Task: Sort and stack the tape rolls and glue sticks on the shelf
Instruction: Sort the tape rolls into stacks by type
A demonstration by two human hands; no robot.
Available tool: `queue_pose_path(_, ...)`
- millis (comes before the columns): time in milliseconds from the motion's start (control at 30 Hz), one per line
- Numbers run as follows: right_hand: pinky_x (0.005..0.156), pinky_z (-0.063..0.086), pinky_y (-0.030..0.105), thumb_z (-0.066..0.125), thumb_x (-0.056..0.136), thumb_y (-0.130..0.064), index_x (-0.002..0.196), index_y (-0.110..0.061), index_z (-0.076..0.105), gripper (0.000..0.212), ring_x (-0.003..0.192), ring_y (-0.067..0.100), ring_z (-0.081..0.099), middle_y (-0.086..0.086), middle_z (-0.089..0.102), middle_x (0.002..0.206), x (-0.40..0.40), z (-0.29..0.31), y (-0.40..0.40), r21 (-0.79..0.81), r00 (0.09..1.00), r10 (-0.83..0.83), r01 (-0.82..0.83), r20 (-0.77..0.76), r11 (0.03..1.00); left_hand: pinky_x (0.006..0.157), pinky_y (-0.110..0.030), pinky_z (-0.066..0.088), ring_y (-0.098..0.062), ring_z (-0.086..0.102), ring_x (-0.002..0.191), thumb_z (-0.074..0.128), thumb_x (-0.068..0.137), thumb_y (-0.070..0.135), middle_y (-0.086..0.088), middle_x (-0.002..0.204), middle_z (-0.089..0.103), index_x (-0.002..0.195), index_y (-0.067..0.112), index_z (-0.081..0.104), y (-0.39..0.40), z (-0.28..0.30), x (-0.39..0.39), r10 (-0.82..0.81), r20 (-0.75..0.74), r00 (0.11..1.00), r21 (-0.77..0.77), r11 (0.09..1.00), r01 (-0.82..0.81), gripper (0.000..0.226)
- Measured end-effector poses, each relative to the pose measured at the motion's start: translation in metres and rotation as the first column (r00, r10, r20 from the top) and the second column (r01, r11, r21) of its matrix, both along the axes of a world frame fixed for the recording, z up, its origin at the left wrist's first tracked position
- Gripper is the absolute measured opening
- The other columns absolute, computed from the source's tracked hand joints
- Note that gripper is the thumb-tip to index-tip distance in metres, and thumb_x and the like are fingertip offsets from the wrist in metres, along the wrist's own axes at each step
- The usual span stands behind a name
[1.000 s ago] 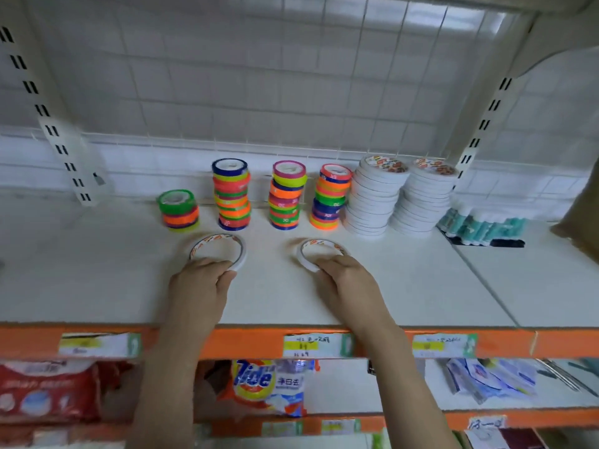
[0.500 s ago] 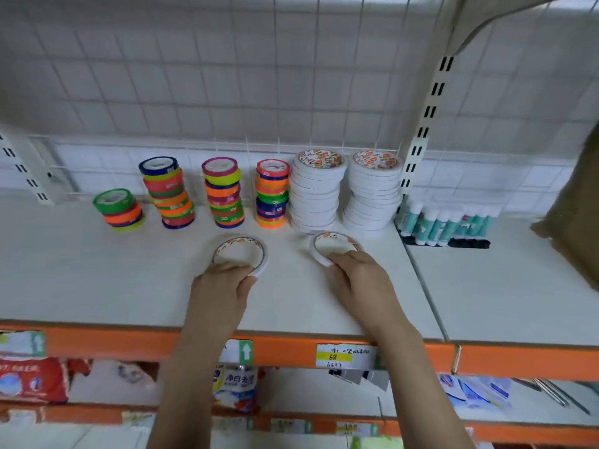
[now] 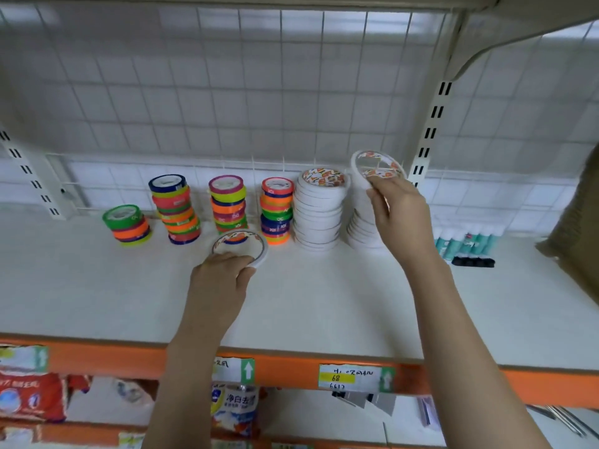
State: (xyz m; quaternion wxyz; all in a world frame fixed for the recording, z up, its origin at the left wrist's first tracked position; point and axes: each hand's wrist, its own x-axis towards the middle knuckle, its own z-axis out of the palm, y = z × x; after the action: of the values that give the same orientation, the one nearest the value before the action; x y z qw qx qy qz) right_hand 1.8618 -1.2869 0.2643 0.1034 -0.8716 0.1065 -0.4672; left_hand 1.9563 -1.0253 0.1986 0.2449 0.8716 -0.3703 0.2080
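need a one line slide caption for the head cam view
Right hand lifts a white tape roll over the right white stack while the left hand grips another white roll on the shelf.

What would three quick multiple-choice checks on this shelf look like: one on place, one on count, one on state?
1. Where is the white roll held by the right hand?
A. Above the right-most white stack
B. On the green stack
C. Beside the glue sticks

2. How many stacks of coloured tape stand on the shelf?
A. Two
B. Four
C. Six

3. What is the left hand doing?
A. Hanging idle
B. Gripping a white roll
C. Holding a glue stick

Answers:
1 A: the right hand holds its white roll over the right-most white stack.
2 B: four coloured stacks show, from the short green-topped one rightward.
3 B: the left hand grips a second white roll.
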Motion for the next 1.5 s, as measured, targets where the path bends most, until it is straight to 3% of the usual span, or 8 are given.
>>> queue_pose_path(233,0.064,0.045,0.036,0.051,0.090,-0.009,0.094,0.000,0.068,0.019,0.082,0.040,0.060,0.022,0.064,0.083,0.021,0.012,-0.051,-0.133,0.972,-0.073,0.044,-0.223,0.990,0.055,-0.039,0.053,-0.031,0.065,0.066,0.061,0.071,0.014,-0.010,0.072,0.070,0.080,0.004,0.072,0.006,0.012,0.003,0.035,0.105,0.994,-0.074,0.997,-0.027,0.017)
queue_pose_path(600,0.076,0.043,0.035,0.046,0.094,-0.007,0.121,-0.007,0.061,0.031,0.101,0.038,0.054,0.021,0.063,0.104,0.022,0.017,-0.051,-0.093,0.907,-0.027,-0.014,-0.421,0.996,0.062,-0.037,0.052,-0.033,0.066,0.071,0.076,0.070,0.000,-0.013,0.079,0.071,0.088,0.002,0.072,0.004,0.012,0.007,0.018,0.113,0.993,-0.072,0.997,-0.010,0.019)
queue_pose_path(800,0.104,0.039,0.044,0.046,0.085,-0.007,0.121,0.005,0.057,0.040,0.120,0.040,0.048,0.020,0.057,0.123,0.004,-0.007,-0.029,-0.022,0.990,-0.002,-0.001,-0.139,1.000,0.066,-0.032,0.046,-0.031,0.064,0.075,0.055,0.081,0.018,-0.011,0.085,0.070,0.098,0.005,0.071,-0.018,0.036,0.008,-0.045,0.087,0.995,-0.127,0.990,0.055,0.027)
queue_pose_path(967,0.099,0.042,0.049,0.054,0.078,-0.008,0.112,0.005,0.063,0.037,0.110,0.042,0.056,0.022,0.063,0.112,-0.024,-0.054,-0.004,0.017,0.989,-0.077,0.079,-0.126,0.997,0.070,-0.037,0.049,-0.032,0.063,0.079,0.042,0.086,0.028,-0.009,0.088,0.071,0.103,0.012,0.071,-0.061,0.066,0.015,-0.139,0.129,0.982,-0.079,0.986,0.150,0.037)
queue_pose_path(1133,0.087,0.051,0.044,0.050,0.076,-0.017,0.093,-0.001,0.069,0.029,0.091,0.036,0.065,0.015,0.067,0.095,-0.039,-0.102,0.003,0.058,0.929,-0.078,0.106,-0.362,0.993,0.086,-0.054,0.047,-0.031,0.066,0.094,0.042,0.087,0.033,-0.009,0.100,0.072,0.107,0.016,0.071,-0.105,0.088,0.028,-0.189,0.221,0.957,-0.011,0.981,0.196,0.039)
queue_pose_path(1233,0.085,0.053,0.038,0.037,0.083,-0.025,0.086,-0.002,0.070,0.040,0.093,0.034,0.065,0.015,0.067,0.097,-0.040,-0.115,0.004,0.155,0.879,0.002,0.082,-0.477,0.985,0.095,-0.051,0.039,-0.029,0.060,0.109,0.038,0.086,0.034,-0.008,0.112,0.068,0.115,0.020,0.067,-0.128,0.098,0.034,-0.211,0.165,0.963,0.099,0.975,0.197,0.044)
queue_pose_path(1333,0.100,0.044,0.038,0.038,0.091,-0.026,0.108,-0.001,0.066,0.042,0.117,0.033,0.055,0.018,0.060,0.122,-0.041,-0.117,0.003,0.209,0.841,0.025,0.105,-0.541,0.972,0.099,-0.045,0.034,-0.027,0.053,0.116,0.036,0.091,0.036,-0.005,0.122,0.063,0.122,0.024,0.062,-0.142,0.103,0.040,-0.176,0.107,0.979,0.183,0.971,0.155,0.042)
queue_pose_path(1500,0.090,0.051,0.040,0.025,0.085,-0.038,0.103,-0.004,0.068,0.057,0.106,0.035,0.060,0.016,0.064,0.114,-0.039,-0.123,0.003,0.262,0.863,0.032,0.117,-0.505,0.958,0.096,-0.038,0.035,-0.027,0.051,0.116,0.047,0.097,0.028,-0.004,0.123,0.062,0.124,0.025,0.061,-0.151,0.102,0.047,-0.131,0.118,0.984,0.252,0.963,0.098,0.031)
